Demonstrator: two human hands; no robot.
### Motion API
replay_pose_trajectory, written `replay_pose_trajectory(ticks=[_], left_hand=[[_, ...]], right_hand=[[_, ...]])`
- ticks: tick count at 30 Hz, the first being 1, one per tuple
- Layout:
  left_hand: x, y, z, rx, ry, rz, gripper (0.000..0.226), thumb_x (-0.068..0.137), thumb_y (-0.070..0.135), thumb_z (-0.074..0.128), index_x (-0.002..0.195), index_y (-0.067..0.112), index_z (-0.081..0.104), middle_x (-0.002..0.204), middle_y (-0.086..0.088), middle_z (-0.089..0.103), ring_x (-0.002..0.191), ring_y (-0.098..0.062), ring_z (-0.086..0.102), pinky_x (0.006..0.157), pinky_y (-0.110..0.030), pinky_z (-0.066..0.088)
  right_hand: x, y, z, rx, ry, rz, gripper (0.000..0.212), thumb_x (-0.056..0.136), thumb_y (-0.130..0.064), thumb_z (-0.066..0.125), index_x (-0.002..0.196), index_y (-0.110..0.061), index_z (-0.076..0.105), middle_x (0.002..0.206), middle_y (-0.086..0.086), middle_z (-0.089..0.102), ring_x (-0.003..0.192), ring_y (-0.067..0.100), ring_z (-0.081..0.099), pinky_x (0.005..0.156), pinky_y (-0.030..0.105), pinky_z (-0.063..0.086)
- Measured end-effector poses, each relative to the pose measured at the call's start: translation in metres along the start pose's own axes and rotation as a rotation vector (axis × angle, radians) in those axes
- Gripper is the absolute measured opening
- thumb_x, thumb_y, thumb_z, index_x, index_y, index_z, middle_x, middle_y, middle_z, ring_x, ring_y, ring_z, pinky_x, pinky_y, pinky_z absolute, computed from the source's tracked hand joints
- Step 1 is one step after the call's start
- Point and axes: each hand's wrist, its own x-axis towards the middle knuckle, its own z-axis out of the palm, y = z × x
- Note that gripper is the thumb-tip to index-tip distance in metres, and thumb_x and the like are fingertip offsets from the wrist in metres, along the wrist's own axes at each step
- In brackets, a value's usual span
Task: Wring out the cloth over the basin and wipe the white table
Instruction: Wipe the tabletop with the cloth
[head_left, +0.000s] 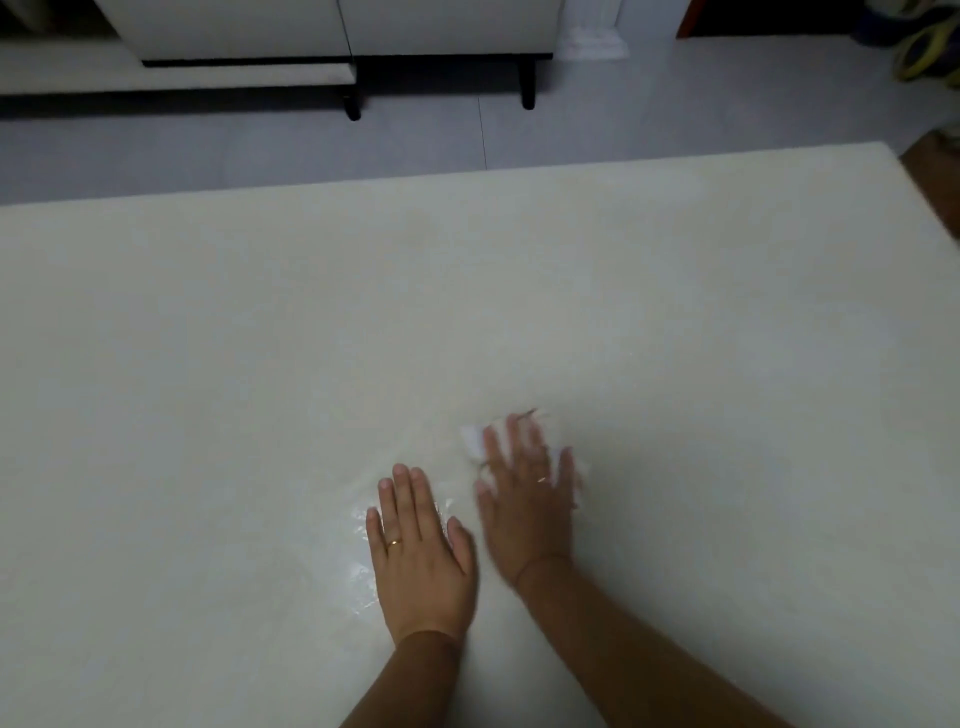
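A pale grey tiled floor (675, 104) filled the upper part of the view, with one dark grout line (483, 135) running across it. At the far side stood a white cabinet (234, 26) on short black legs (528, 85), and a lower white ledge (156, 73) jutted out beside it on the left. Just right of the cabinet sat the white fluted base of a column (592, 36). A blurred yellow and green bundle (924, 52) lay in the top right corner.

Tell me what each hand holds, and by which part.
Nothing is gripped. The right hand presses flat on top of the white cloth, fingers spread; blur hides finer detail. The left hand rests flat on the white table, holding nothing.
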Motion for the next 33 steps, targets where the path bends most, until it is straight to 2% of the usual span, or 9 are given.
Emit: replay_pose_trajectory(ticks=[6, 11, 13, 16, 20, 22, 26, 30, 33], left_hand=[[0.000, 0.003, -0.005, -0.006, -0.004, -0.001, 0.062, 0.089, 0.029, 0.028, 0.144, 0.001, 0.035, 0.154, -0.014, 0.029, 0.144, -0.028, 0.022, 0.118, -0.039, 0.005], [0.000, 0.004, -0.008, -0.025, -0.002, -0.006, 0.062, 0.089, 0.028, 0.029, 0.145, 0.002, 0.033, 0.154, -0.014, 0.029, 0.144, -0.029, 0.021, 0.118, -0.040, 0.006], [0.000, 0.004, -0.008, -0.026, -0.008, -0.002, 0.062, 0.089, 0.027, 0.029, 0.144, 0.001, 0.034, 0.153, -0.015, 0.031, 0.144, -0.029, 0.023, 0.118, -0.040, 0.006], [0.001, 0.003, -0.009, -0.002, -0.034, 0.010, 0.063, 0.089, 0.029, 0.027, 0.144, 0.001, 0.034, 0.153, -0.015, 0.030, 0.144, -0.029, 0.021, 0.117, -0.041, 0.006], [0.001, 0.003, -0.007, -0.038, -0.016, 0.005, 0.062, 0.088, 0.028, 0.029, 0.143, 0.001, 0.037, 0.152, -0.015, 0.033, 0.143, -0.029, 0.026, 0.117, -0.042, 0.010], [0.001, 0.003, -0.006, -0.050, -0.015, 0.006, 0.061, 0.089, 0.027, 0.031, 0.144, 0.001, 0.036, 0.153, -0.014, 0.032, 0.143, -0.029, 0.026, 0.117, -0.043, 0.012], [0.001, 0.001, -0.003, -0.061, -0.031, -0.001, 0.061, 0.089, 0.027, 0.031, 0.145, 0.002, 0.034, 0.153, -0.014, 0.031, 0.143, -0.030, 0.025, 0.117, -0.043, 0.013], [0.003, 0.000, -0.003, -0.037, -0.072, 0.001, 0.062, 0.088, 0.029, 0.030, 0.144, 0.001, 0.036, 0.152, -0.015, 0.034, 0.143, -0.030, 0.026, 0.116, -0.044, 0.013], [0.002, 0.000, -0.003, -0.048, -0.079, 0.003, 0.062, 0.088, 0.028, 0.031, 0.143, 0.000, 0.038, 0.152, -0.015, 0.034, 0.143, -0.029, 0.026, 0.116, -0.046, 0.016]], right_hand=[[0.011, 0.043, -0.001, -0.130, -0.070, -0.481, 0.052, 0.092, -0.042, 0.034, 0.142, -0.029, 0.038, 0.152, -0.003, 0.035, 0.141, 0.019, 0.030, 0.113, 0.052, 0.025], [0.037, 0.031, -0.003, 0.045, 0.008, 0.176, 0.050, 0.096, -0.034, 0.038, 0.145, -0.025, 0.033, 0.155, 0.001, 0.027, 0.143, 0.025, 0.023, 0.113, 0.055, 0.014], [0.031, -0.006, 0.000, 0.074, 0.069, 0.301, 0.049, 0.094, -0.035, 0.038, 0.141, -0.023, 0.040, 0.151, 0.004, 0.036, 0.139, 0.028, 0.032, 0.109, 0.060, 0.022], [0.015, -0.032, 0.005, 0.045, -0.041, -0.009, 0.053, 0.094, -0.039, 0.034, 0.145, -0.026, 0.032, 0.154, 0.001, 0.029, 0.143, 0.025, 0.024, 0.111, 0.058, 0.020], [0.035, 0.024, -0.004, -0.096, -0.048, -0.401, 0.055, 0.088, -0.042, 0.034, 0.140, -0.026, 0.044, 0.148, 0.000, 0.042, 0.136, 0.022, 0.039, 0.107, 0.053, 0.035], [0.055, 0.041, -0.007, -0.097, -0.041, -0.257, 0.054, 0.090, -0.042, 0.033, 0.141, -0.024, 0.042, 0.149, 0.003, 0.040, 0.137, 0.024, 0.038, 0.108, 0.054, 0.030], [0.074, 0.003, 0.004, 0.076, -0.057, 0.273, 0.058, 0.098, -0.041, 0.033, 0.150, -0.027, 0.013, 0.160, 0.001, 0.008, 0.147, 0.023, 0.004, 0.115, 0.052, -0.001], [0.059, -0.035, 0.005, 0.012, -0.064, -0.107, 0.061, 0.090, -0.040, 0.050, 0.145, -0.023, 0.034, 0.154, 0.004, 0.030, 0.142, 0.028, 0.026, 0.109, 0.061, 0.021], [0.064, -0.009, -0.007, -0.050, -0.100, -0.377, 0.055, 0.088, -0.042, 0.042, 0.140, -0.025, 0.044, 0.149, 0.001, 0.040, 0.137, 0.025, 0.036, 0.106, 0.057, 0.032]])
